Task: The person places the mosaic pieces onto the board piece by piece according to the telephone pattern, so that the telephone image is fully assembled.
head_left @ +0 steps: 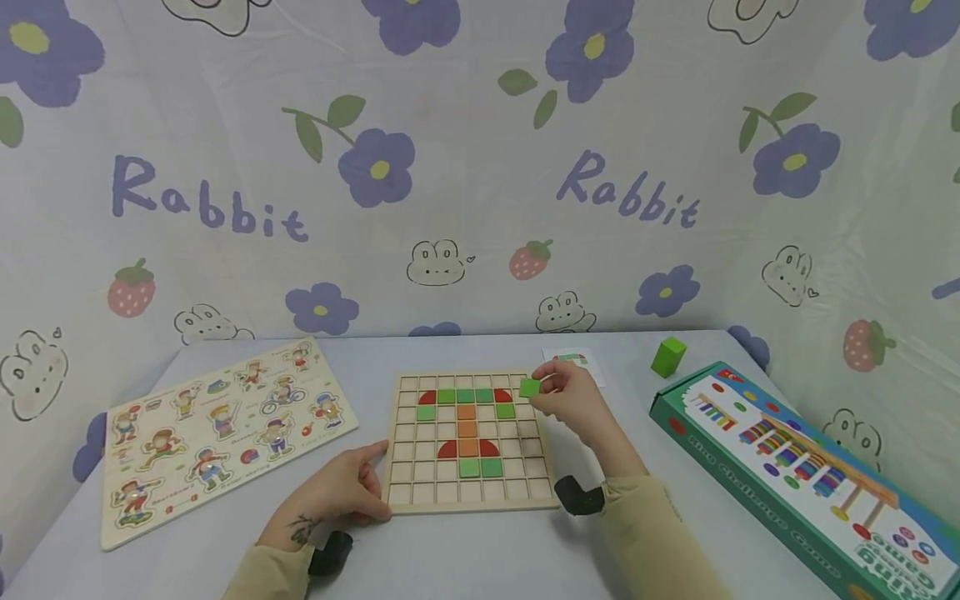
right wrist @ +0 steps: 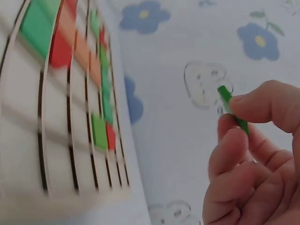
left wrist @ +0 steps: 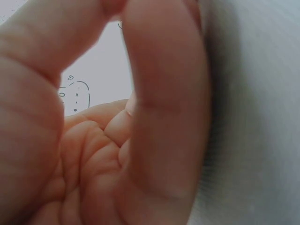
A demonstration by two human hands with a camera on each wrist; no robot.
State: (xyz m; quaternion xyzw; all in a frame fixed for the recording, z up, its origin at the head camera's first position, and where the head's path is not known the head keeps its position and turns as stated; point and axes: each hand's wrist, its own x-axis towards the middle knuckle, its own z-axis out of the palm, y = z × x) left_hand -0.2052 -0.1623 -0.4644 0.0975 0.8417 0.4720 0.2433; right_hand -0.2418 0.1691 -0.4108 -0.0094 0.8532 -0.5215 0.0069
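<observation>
A wooden grid board (head_left: 431,492) lies on the table with green (head_left: 426,412), orange (head_left: 467,429) and red quarter-round (head_left: 447,450) tiles in some squares. My right hand (head_left: 577,408) pinches a thin green square tile (head_left: 529,388) between thumb and fingers over the board's far right corner. Its edge shows in the right wrist view, where the tile (right wrist: 225,97) is apart from the board. With thumb and index finger spread, my left hand (head_left: 337,487) touches the board's left edge near the front corner. In the left wrist view, its fingers (left wrist: 164,103) fill most of the picture.
A picture card (head_left: 588,360) lies behind my right hand, partly hidden. Further right is a green block (head_left: 669,357), behind a long game box (head_left: 787,475). A wooden picture puzzle (head_left: 225,442) lies left, and a patterned cloth (head_left: 465,167) hangs behind the table.
</observation>
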